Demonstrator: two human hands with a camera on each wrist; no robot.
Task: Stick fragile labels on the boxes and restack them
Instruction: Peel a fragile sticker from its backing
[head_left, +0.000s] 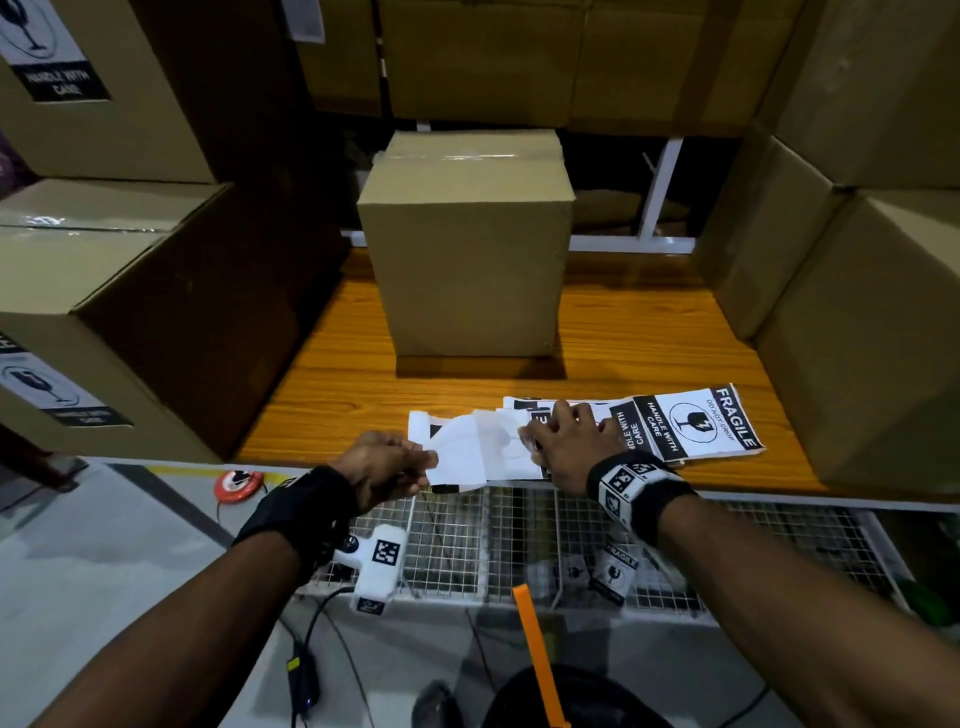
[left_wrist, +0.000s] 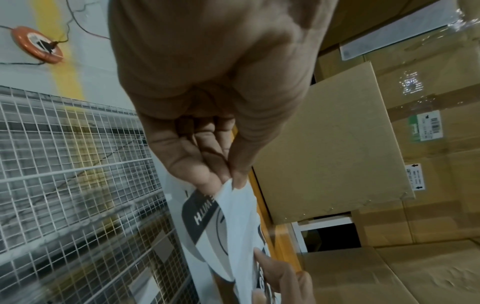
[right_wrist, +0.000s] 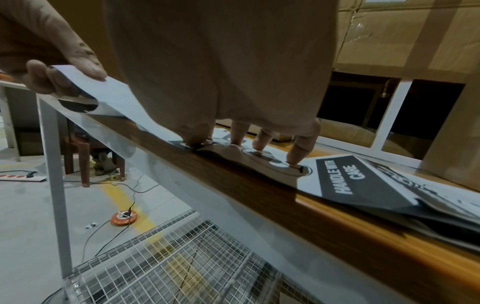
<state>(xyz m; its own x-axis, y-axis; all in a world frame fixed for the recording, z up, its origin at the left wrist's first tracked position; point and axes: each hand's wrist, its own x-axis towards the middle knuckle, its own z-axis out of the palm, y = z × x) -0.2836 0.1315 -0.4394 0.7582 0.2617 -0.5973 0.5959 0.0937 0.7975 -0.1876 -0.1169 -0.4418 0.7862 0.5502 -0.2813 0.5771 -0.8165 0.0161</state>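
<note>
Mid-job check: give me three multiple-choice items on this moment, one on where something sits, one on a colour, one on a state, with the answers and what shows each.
1. Where do the loose fragile labels lie?
A. on the wooden table's near edge
B. on top of the centre box
C. on the floor

2. What colour is the round disc on the floor?
A. blue
B. orange
C. green

3. What is the left hand doing?
A. resting open on the table
B. pinching a curled white sheet
C. gripping a box

Answers:
1 A, the labels are spread along the near edge in front of the centre box.
2 B, it shows orange by the yellow line.
3 B, thumb and finger pinch the sheet's end while the right hand presses the labels down.
</note>
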